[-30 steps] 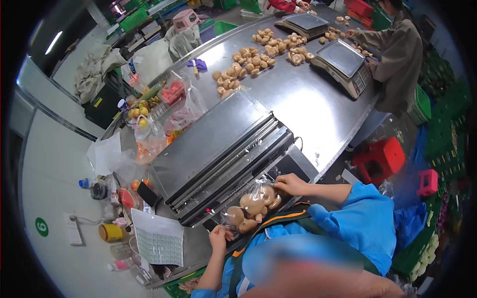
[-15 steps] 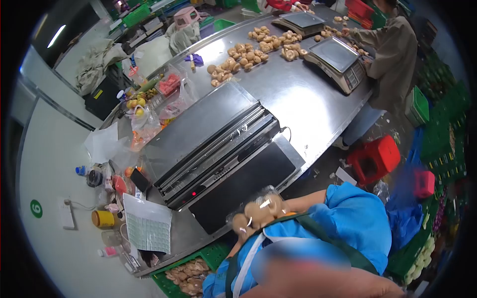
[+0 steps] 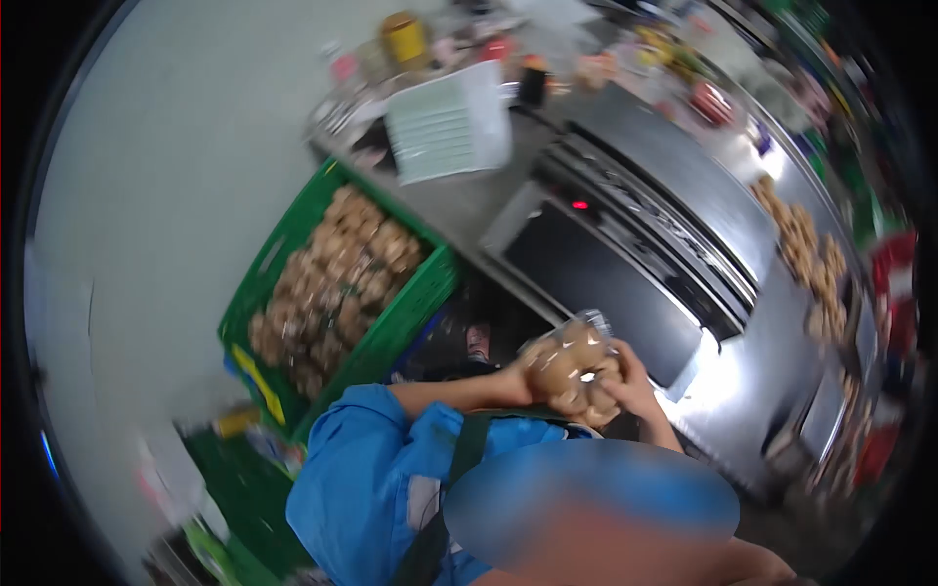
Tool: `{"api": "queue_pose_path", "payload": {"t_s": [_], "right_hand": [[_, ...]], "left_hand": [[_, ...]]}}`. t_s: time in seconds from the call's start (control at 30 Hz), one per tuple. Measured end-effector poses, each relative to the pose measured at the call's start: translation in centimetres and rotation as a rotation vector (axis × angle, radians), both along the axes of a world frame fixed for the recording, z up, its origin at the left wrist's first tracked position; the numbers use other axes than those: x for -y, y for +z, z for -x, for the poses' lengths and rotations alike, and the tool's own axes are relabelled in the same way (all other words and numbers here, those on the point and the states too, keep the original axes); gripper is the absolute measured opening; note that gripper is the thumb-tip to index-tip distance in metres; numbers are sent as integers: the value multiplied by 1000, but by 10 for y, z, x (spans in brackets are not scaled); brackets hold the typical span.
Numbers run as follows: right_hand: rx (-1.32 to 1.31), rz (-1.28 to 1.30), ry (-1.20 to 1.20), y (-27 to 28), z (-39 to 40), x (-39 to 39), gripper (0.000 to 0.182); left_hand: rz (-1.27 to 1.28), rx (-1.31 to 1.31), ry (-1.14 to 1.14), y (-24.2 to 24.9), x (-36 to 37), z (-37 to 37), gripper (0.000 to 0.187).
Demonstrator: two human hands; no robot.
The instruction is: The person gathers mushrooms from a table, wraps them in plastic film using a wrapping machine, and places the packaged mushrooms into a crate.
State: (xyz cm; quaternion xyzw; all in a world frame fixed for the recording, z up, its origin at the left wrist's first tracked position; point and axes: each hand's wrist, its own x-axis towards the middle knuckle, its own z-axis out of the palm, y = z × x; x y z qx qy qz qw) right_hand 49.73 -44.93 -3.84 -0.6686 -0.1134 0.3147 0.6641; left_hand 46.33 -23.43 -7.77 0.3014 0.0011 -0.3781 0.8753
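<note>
- Both hands hold a clear pack of mushrooms (image 3: 572, 366) close to the chest.
- The left hand (image 3: 516, 379) is closed on the pack's left side; the right hand (image 3: 633, 389) is wrapped round its right side and underside.
- Just beyond the pack lies the black plate of a wrapping machine (image 3: 596, 278).
- Left of the grip, lower down, stands a green crate (image 3: 269, 264) filled with mushrooms.

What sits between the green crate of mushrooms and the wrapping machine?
In the head view, a bare strip of steel table separates the green crate from the wrapping machine.
</note>
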Motion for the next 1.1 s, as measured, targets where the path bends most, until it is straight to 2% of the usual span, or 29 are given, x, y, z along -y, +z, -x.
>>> {"api": "queue_pose_path", "payload": {"t_s": [0.03, 0.07, 0.1, 0.13, 0.17, 0.2, 0.23, 0.27, 0.3, 0.33, 0.37, 0.4, 0.47, 0.53, 0.6, 0.63, 0.67, 0.8, 0.87, 0.97, 1.0, 1.03, 1.07, 1.1], "right_hand": [[0, -20, -144, -8, -3, -14, 71], [-4, -45, -309, -17, -5, -32, 71], [106, 70, -296, -31, -2, -55, 74], [229, 205, -191, -17, 2, -93, 87], [434, 272, -66, -8, 5, -128, 98], [529, 142, 2, -5, 1, -161, 102], [495, 77, 142, 8, -5, -192, 101], [597, 52, 189, 3, -7, -220, 91], [506, 46, 229, 3, -14, -242, 83], [417, 39, 267, 3, -19, -259, 76], [359, -71, 190, -2, -19, -274, 63], [248, -125, 170, -5, -20, -283, 58], [201, -136, 192, -25, -22, -292, 53], [152, -68, 208, -39, -16, -297, 49], [92, 4, 206, -47, -8, -297, 48], [56, 29, 177, -50, -3, -295, 48], [83, 75, 159, -53, 0, -292, 47], [112, 220, 56, -49, -6, -258, 44], [273, 319, -45, -36, -13, -221, 45], [375, 373, -453, -18, -27, -139, 34], [440, 386, -597, -13, -30, -105, 29], [511, 425, -742, -4, -37, -71, 25], [579, 450, -874, 8, -49, -30, 22], [748, 575, -1002, 17, -63, 13, 21]], "left_hand": [[228, -346, 172, -13, -10, 8, 62], [255, -259, 264, -23, -30, 9, 67], [-71, 70, 477, -19, -37, 6, 75], [-506, 309, 694, -14, -45, 3, 82], [-624, 347, 902, -7, -65, -3, 78], [-549, 318, 944, -18, -98, -10, 73], [-313, 61, 1019, -3, -128, -10, 64], [-381, 49, 1193, -15, -163, -8, 56], [-363, -156, 1274, -52, -208, -6, 51], [-338, -40, 1334, -52, -252, 3, 46], [-517, 5, 1462, -39, -288, 12, 46], [-668, 18, 1519, -66, -326, 21, 45], [-688, -31, 1460, -122, -358, 40, 52], [-1136, -186, 1424, -174, -363, 45, 62], [-1496, -391, 1275, -211, -338, 20, 73], [-1377, -216, 1320, -259, -331, 10, 72], [-1295, -327, 1347, -249, -325, 4, 73], [-1168, -559, 823, -202, -346, 30, 80], [-1248, -549, 595, -174, -352, 37, 83], [-1681, 215, 882, -105, -307, -7, 68], [-1735, 554, 1026, -88, -270, -18, 65], [-1632, 782, 842, -54, -225, -39, 59], [-1285, 882, 660, -29, -180, -61, 48], [-1111, 982, 415, -1, -134, -81, 33]]}}
